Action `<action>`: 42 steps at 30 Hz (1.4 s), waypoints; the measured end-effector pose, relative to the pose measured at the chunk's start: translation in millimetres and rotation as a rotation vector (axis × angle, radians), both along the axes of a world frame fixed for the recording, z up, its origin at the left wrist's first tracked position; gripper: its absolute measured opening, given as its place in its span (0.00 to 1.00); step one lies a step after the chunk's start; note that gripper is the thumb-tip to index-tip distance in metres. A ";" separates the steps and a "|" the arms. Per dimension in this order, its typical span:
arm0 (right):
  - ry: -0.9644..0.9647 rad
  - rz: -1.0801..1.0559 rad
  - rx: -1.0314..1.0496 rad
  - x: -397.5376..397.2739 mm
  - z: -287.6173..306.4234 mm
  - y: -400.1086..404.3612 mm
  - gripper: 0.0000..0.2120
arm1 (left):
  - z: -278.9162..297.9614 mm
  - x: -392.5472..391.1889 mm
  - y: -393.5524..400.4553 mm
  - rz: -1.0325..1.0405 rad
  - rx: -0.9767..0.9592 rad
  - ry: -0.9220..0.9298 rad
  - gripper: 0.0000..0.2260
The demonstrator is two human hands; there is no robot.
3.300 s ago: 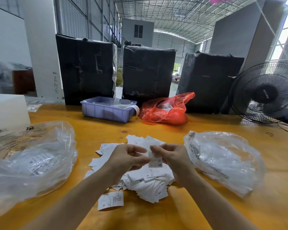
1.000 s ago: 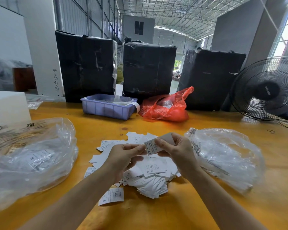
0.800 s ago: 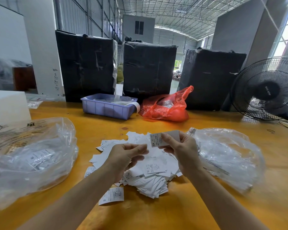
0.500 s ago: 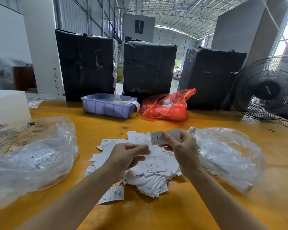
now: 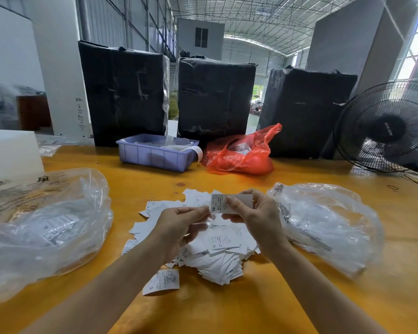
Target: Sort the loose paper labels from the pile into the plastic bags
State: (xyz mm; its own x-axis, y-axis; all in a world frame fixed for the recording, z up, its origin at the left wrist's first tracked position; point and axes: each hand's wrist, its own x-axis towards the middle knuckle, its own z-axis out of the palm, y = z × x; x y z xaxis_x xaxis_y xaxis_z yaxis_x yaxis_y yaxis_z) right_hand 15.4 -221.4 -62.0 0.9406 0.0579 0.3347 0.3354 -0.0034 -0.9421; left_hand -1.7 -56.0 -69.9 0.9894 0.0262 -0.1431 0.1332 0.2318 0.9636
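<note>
R hand [image 5: 259, 214] pinches one paper label [image 5: 223, 203] thumb-over-fingers, held up above the label pile [image 5: 212, 244]; label's long axis runs roughly L-R, printed face toward cam, "XS" readable at its left end; fingers [image 5: 237, 204] cover its right half, left half sticks out free toward the L hand.

L hand [image 5: 179, 221] sits just left of and slightly below the label; fingers loosely curled, tips near the label's left edge; can't tell if they touch it or hold anything, looks like nothing gripped.

Key relation: right clear bag [image 5: 323, 222] lies just beside the R hand, on its outer side, nearly touching the knuckles; left clear bag [image 5: 46, 227] is well apart, across the pile and past the L hand; it shows a label marked "XL" inside, so XS prob goes right (judgement, right bag's contents not readable).

So next move, imo: short carry rightward by the R hand, no handover needed; risk = bag mouth not visible from here, may need the L hand to lift the film open.

Pile is large, lots left on the desk [image 5: 227, 309]; one stray label [image 5: 162, 282] lies near-side, apart from the pile; early/mid task.
</note>
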 end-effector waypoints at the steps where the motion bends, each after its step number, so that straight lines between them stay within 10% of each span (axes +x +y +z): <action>1: 0.014 0.001 -0.001 0.5 0.0 -0.5 0.08 | 0.5 0.1 -0.2 0.003 -0.022 0.002 0.05; 42: 0.076 0.189 -0.127 3.5 2.9 -7.9 0.05 | -2.1 -2.7 -4.3 -0.073 0.106 -0.053 0.09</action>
State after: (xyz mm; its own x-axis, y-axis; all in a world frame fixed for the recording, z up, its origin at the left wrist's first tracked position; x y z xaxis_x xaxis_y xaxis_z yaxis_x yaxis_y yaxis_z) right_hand 18.9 -229.3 -59.2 0.9312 0.2725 0.2421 0.2694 -0.0670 -0.9607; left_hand -4.4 -60.3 -72.0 0.9953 -0.0336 -0.0910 0.0944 0.1202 0.9882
